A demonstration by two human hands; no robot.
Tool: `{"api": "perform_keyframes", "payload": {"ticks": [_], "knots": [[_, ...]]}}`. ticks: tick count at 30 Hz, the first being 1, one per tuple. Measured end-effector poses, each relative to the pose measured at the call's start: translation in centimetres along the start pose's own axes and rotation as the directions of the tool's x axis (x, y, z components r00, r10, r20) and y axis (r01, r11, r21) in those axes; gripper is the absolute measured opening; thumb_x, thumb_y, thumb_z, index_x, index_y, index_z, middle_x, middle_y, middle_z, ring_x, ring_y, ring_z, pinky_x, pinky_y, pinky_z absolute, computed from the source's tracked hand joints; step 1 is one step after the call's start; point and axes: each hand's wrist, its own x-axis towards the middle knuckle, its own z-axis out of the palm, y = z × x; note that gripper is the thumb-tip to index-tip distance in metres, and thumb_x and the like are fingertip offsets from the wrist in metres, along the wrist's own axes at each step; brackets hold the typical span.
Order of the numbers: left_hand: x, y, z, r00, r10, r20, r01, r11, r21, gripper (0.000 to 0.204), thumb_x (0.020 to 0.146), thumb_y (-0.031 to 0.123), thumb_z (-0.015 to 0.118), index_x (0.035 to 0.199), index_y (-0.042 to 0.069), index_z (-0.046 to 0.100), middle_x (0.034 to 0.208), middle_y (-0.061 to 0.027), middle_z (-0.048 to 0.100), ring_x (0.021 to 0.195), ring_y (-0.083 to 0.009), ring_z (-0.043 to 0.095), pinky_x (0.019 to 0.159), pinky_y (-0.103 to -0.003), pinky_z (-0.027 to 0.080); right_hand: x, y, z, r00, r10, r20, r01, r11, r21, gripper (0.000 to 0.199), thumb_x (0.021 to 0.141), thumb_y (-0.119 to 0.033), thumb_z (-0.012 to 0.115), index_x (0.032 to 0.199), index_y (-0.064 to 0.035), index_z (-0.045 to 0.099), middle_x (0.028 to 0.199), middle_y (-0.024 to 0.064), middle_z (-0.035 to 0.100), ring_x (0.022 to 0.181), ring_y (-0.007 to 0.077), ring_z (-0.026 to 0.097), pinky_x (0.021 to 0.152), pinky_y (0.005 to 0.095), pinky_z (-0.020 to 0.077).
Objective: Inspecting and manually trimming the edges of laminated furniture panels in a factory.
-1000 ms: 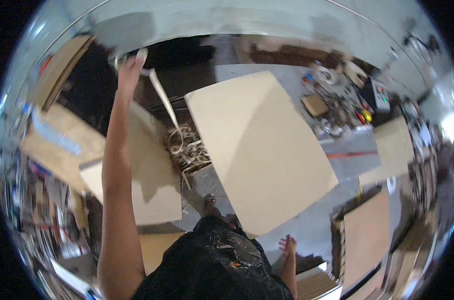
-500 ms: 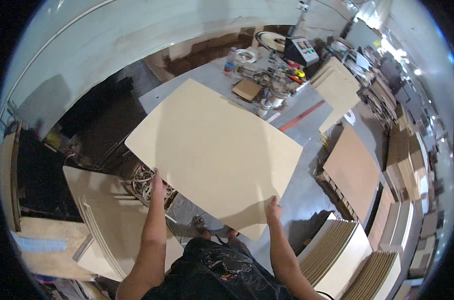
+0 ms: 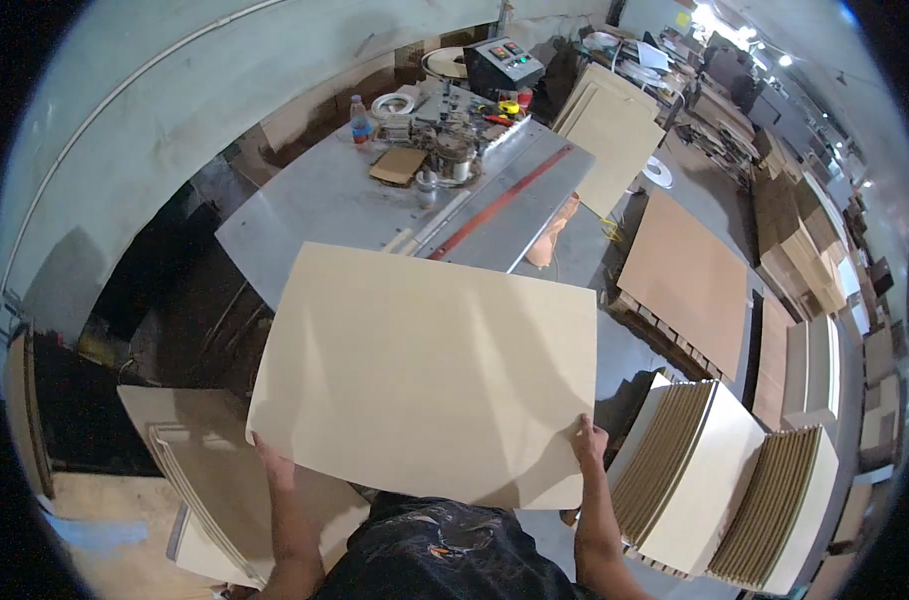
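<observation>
A large pale cream board is held out in front of my body, spanning both hands. My left hand grips its near left corner, with the fingers mostly hidden beneath. At the right edge, my right hand has its thumb on top and the other fingers underneath. Beyond the board stands a grey metal worktable with a red strip set along it. A machine head with metal parts sits on the table, beside a brown square piece.
Upright pale panels lean at my left. Stacked boards stand at my right, near a brown sheet on a pallet. A black control box and a bottle are at the table's far side.
The board has come nearer my body and turned, so its near edge lies more level. The worktable's surface and red strip show more now. Both hands keep their hold.
</observation>
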Motion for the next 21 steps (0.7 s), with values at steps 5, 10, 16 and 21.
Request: {"api": "perform_keyframes", "payload": {"ticks": [5,10,16,21], "knots": [[-8.0,-2.4,12.9,0.994,-0.103,-0.044,0.088,0.962,-0.258,0.065,0.103,0.052,0.022,0.151,0.008,0.023,0.149,-0.0105,0.037,0.132,-0.0288,0.040,0.110,-0.043,0.034,1.5,4.9,-12.0,0.988,-0.053,-0.145,0.037,0.994,-0.107,0.056,0.082,-0.048,0.065,0.073,0.0068,0.066,0.064,0.0105,0.060,0.061,0.0176,0.055,0.060,0.0364,0.0447],[-10.9,-5.1,24.8,0.973,-0.231,-0.012,0.219,0.937,-0.271,0.070,0.101,0.056,0.023,0.145,0.002,0.032,0.144,-0.0111,0.042,0.128,-0.0258,0.044,0.105,-0.039,0.039,1.1,12.7,-25.9,0.972,-0.053,-0.230,0.023,0.991,-0.130,0.050,0.085,-0.038,0.065,0.064,0.0066,0.056,0.053,0.0054,0.047,0.054,0.0149,0.047,0.051,0.0359,0.0400],[-13.2,-10.9,36.7,0.923,-0.363,-0.130,0.363,0.931,-0.028,0.079,0.094,0.064,0.034,0.140,0.000,0.039,0.134,-0.0119,0.053,0.117,-0.0262,0.055,0.093,-0.038,0.050,-3.9,21.3,-38.5,0.569,-0.782,-0.254,0.587,0.603,-0.540,0.019,0.085,-0.010,0.063,0.100,-0.0017,0.057,0.061,0.0124,0.052,0.050,0.0263,0.047,0.048,0.0369,0.0379],[-16.5,-20.1,39.4,0.896,-0.371,0.245,0.333,0.925,0.183,0.079,0.092,0.066,0.037,0.137,0.001,0.043,0.131,-0.0123,0.055,0.111,-0.0243,0.059,0.089,-0.039,0.052,-7.8,26.5,-52.2,0.663,-0.515,-0.542,0.391,0.857,-0.336,0.034,0.082,-0.003,0.061,0.115,0.0027,0.053,0.086,0.0157,0.065,0.068,0.0332,0.061,0.067,0.0381,0.0492]]}}
